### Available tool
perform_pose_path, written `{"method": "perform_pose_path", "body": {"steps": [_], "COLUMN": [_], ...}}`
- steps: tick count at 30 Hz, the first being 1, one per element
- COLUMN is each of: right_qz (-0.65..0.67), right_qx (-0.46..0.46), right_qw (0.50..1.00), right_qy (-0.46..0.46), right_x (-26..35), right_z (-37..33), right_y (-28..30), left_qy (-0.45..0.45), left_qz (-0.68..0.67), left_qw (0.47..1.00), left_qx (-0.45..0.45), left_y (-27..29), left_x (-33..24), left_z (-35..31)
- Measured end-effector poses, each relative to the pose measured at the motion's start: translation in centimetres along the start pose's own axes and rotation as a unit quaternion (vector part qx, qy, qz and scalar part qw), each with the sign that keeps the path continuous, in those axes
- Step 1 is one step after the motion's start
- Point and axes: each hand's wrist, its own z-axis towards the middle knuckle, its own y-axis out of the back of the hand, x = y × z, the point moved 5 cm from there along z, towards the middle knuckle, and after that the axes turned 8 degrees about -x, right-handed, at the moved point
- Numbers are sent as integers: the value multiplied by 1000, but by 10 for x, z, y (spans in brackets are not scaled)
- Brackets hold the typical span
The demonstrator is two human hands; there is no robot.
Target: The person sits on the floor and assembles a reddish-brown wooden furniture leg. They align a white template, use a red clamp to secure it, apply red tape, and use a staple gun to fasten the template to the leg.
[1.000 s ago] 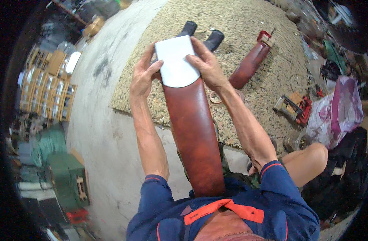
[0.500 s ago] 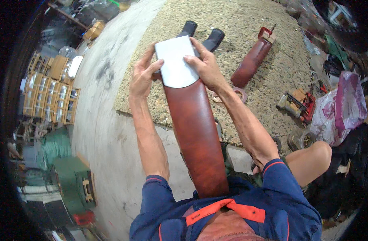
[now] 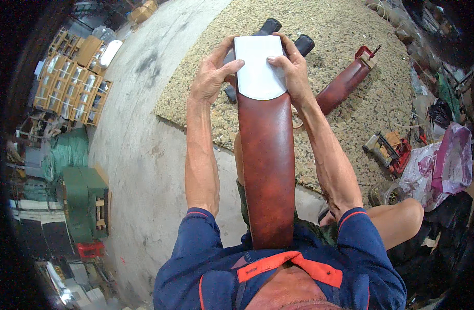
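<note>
A long reddish-brown leather-look padded panel (image 3: 268, 165) stretches from my chest out over the mat. Its far end carries a smooth white plate (image 3: 260, 70) with a rounded near edge. My left hand (image 3: 213, 75) is closed round the left side of that end, thumb at the plate's edge. On the opposite side my right hand (image 3: 295, 70) grips it, its thumb resting on the plate. Most fingers are hidden beneath. Past the plate lie dark tubular pieces (image 3: 304, 45), partly covered. A similar reddish-brown padded piece (image 3: 345, 85) lies to the right, with wood showing at its far end.
The speckled foam mat (image 3: 206, 93) lies over concrete floor (image 3: 128, 134). On the right are a nail gun (image 3: 381, 150), a jar (image 3: 384, 195) and a pink-and-white plastic bag (image 3: 449, 155). Stacked cartons (image 3: 71, 88) and a green block-like object (image 3: 84, 199) line the left.
Both hands have swung the panel's far end slightly right and away, so it points straighter ahead. The view has shifted too. The grip looks the same.
</note>
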Motion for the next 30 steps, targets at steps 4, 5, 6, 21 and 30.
{"method": "perform_pose_path", "body": {"steps": [4,5,6,21,30], "right_qz": [-21,-14,-7,-210,-728], "right_qx": [16,27,36,179,327], "right_qw": [1000,999,999,960,602], "right_qy": [-6,-11,-15,37,-29], "right_x": [1,1,1,9,155], "right_z": [-1,-1,0,20,47], "right_y": [1,2,2,19,151], "left_qy": [40,33,25,203,227], "left_qz": [-24,-20,-16,-23,35], "left_qw": [999,999,1000,977,961], "left_qx": [4,1,1,-66,-153], "left_y": [1,1,2,-8,66], "left_x": [2,0,-2,34,34], "left_z": [-7,-8,-8,-18,-29]}}
